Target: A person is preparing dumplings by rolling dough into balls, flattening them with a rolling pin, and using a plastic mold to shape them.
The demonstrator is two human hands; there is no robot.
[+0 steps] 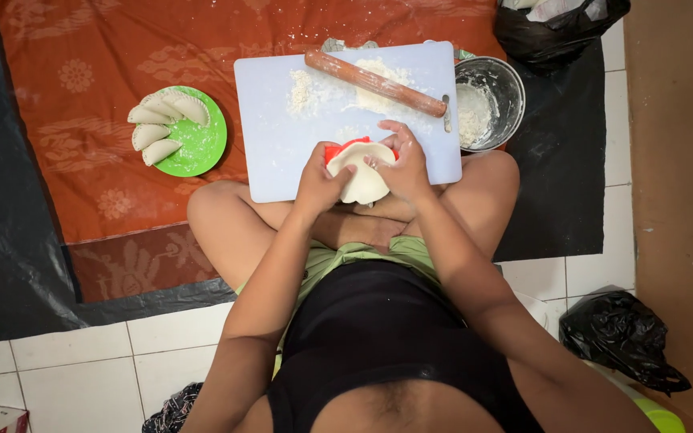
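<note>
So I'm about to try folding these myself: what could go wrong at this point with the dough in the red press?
The dough round droops past the edge of the red mould, held in the air by the left hand and right hand, so it may stretch thin or tear. The rolling pin lies slanted on the floured board and could roll towards the metal bowl. The finished dumplings overlap on the green plate and might stick.

cloth (pixel 106 160) orange, floral print; plate (pixel 206 144) green; board (pixel 274 120) pale blue; press (pixel 338 150) red; dough (pixel 361 172) cream
</note>
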